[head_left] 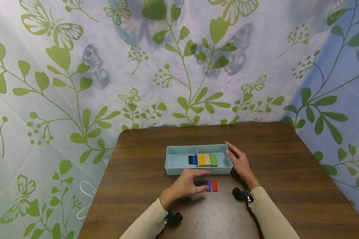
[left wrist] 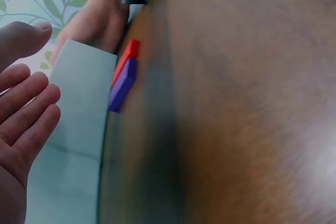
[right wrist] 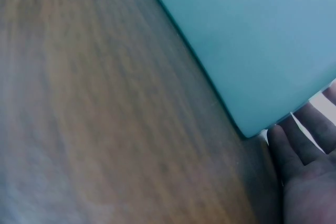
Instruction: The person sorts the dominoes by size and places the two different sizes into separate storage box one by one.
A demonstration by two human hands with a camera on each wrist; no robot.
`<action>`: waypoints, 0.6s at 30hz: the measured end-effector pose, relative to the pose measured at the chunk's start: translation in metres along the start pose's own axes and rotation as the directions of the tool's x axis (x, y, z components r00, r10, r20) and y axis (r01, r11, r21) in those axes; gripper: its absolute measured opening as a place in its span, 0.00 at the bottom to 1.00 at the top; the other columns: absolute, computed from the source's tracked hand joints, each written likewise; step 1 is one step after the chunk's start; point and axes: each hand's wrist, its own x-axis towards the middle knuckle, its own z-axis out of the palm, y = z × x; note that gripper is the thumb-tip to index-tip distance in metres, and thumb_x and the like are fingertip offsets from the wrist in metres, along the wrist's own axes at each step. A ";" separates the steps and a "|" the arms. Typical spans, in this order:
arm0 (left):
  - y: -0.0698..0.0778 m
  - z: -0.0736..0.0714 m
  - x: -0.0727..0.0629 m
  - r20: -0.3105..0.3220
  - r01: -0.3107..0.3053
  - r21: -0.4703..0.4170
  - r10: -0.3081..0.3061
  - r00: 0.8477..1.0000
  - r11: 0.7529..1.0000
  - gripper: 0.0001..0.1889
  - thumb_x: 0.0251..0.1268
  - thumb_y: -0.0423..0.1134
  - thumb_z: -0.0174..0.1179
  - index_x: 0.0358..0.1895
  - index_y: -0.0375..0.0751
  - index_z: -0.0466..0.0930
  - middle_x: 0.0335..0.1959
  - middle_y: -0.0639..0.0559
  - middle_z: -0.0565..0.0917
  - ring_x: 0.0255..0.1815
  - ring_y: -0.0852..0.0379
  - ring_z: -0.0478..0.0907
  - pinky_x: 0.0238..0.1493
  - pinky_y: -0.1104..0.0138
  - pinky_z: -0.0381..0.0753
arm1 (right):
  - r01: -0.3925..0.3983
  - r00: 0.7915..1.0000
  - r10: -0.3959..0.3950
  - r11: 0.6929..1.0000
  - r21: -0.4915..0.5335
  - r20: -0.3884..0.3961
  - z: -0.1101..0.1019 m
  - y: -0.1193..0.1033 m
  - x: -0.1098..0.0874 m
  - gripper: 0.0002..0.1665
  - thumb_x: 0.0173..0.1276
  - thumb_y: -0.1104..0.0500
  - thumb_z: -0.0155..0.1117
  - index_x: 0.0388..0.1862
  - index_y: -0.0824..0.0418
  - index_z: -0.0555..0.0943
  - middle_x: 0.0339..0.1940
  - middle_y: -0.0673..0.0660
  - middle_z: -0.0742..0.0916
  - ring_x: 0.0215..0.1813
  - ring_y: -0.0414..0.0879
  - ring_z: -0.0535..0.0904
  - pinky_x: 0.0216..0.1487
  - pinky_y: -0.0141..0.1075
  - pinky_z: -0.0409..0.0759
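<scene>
A light blue two-compartment box (head_left: 179,171) stands on the table. Its left compartment holds a black block (head_left: 190,160) and a blue block (head_left: 194,160); the right one has yellow (head_left: 201,160), beige (head_left: 207,160) and green (head_left: 213,160) blocks side by side. In front of the box lie a purple block (head_left: 208,185) and a red block (head_left: 214,185). My left hand (head_left: 186,184) hovers just left of the purple block, thumb and fingers spread apart, holding nothing. With extended fingers, my right hand (head_left: 240,164) touches the box's right end.
The brown wooden table (head_left: 131,199) reaches back to a curtain (head_left: 179,79) printed with leaves and butterflies. A black wrist camera sits on each sleeve, the left one (head_left: 175,217) and the right one (head_left: 240,194) both low over the tabletop.
</scene>
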 end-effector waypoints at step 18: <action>-0.013 0.026 -0.008 -0.033 0.099 -0.023 -0.100 0.994 0.995 0.29 0.69 0.40 0.78 0.70 0.38 0.84 0.66 0.48 0.90 0.68 0.61 0.86 0.72 0.67 0.81 | -0.029 0.999 0.029 1.000 0.012 0.023 0.000 -0.042 -0.012 0.30 0.88 0.59 0.58 0.84 0.62 0.72 0.84 0.65 0.75 0.85 0.62 0.68 0.65 0.14 0.63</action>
